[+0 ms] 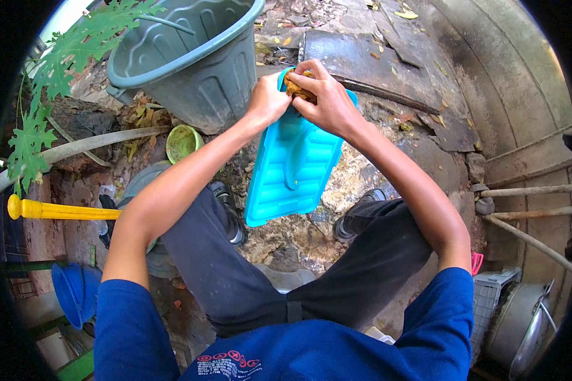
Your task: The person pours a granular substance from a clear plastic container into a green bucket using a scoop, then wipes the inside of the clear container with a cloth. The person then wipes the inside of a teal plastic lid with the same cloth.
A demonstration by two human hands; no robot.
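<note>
A turquoise plastic lid [310, 147] with a ribbed face and a moulded handle in its middle hangs tilted between my knees. My left hand [270, 97] grips it by the far left corner. In my right hand [325, 95] is a clump of rough brown-yellow material [295, 90], perhaps a scrubbing sponge, pressed against the lid's far end. My fingers cover part of the clump and part of that edge. Both hands are close together, almost touching.
Ahead on the left stands a large grey-green plastic bin [205, 76], with a small green basket [183, 144] beside it. Dark slabs [348, 57] lie ahead on the uneven stone ground. Leftward are a yellow pole [66, 209] and blue container [76, 293]; a metal pot [517, 319] is at right.
</note>
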